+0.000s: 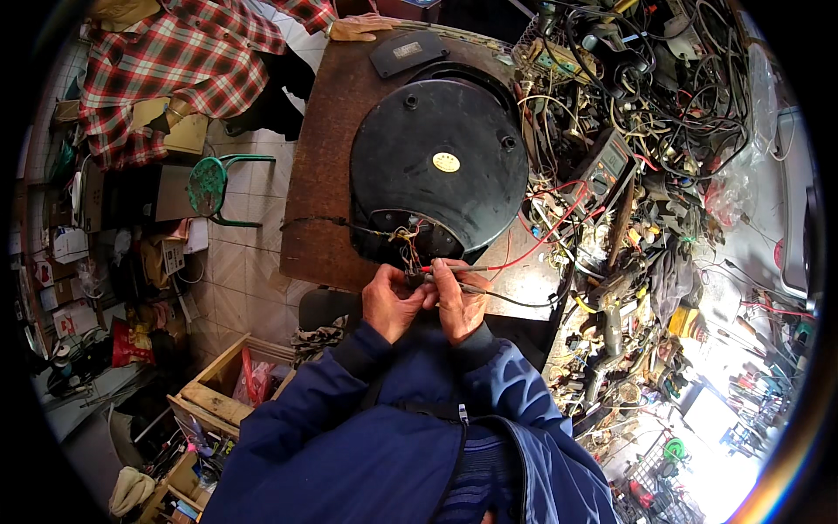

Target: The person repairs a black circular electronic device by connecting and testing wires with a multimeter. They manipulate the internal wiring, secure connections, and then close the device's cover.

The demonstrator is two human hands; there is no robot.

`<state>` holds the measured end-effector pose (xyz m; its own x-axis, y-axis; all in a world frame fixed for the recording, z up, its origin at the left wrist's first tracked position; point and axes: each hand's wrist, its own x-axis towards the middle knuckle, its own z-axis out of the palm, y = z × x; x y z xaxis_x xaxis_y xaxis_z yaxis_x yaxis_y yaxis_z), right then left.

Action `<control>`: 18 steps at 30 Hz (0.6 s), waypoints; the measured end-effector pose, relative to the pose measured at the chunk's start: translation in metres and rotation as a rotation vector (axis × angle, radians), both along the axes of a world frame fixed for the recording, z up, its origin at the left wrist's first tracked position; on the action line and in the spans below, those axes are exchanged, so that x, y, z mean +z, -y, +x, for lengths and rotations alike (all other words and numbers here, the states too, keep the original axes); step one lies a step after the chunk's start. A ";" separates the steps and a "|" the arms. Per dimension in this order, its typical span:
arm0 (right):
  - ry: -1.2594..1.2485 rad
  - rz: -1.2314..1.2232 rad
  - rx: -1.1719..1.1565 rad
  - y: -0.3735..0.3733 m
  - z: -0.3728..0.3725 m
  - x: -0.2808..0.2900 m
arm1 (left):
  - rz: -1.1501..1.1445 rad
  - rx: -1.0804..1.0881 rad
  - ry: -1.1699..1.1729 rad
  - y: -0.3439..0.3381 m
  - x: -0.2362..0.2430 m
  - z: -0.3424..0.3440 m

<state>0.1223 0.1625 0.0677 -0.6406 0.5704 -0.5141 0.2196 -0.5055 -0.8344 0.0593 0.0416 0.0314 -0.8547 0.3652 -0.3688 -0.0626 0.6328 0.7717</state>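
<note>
A large round black appliance (419, 131) lies on the brown table, an oval yellow sticker on its face. At its near edge is an opening (415, 229) with thin coloured wires (408, 249) coming out. My left hand (388, 301) is closed in a pinch on a small dark part at the ends of these wires; the fingers partly hide it. Close beside it, my right hand (463, 301) grips two test probes (471, 269), their tips against the dark part. Red and black leads run from them toward a multimeter (601, 171) at the right, its display lit.
Tangled cables and tools (646, 87) cover the bench on the right. A flat black box (408, 52) lies at the table's far end, near another person's hand (360, 28). On the left are a green stool (209, 185) and a wooden drawer (223, 384).
</note>
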 end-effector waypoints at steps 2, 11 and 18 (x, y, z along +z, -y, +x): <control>0.001 0.018 0.007 0.000 0.001 -0.002 | 0.014 0.009 0.019 0.000 0.001 0.000; 0.003 0.024 0.014 -0.001 0.001 -0.003 | 0.003 0.000 0.016 -0.002 0.005 -0.001; 0.005 0.013 -0.017 0.000 -0.001 -0.001 | 0.009 0.001 0.018 -0.001 0.003 -0.001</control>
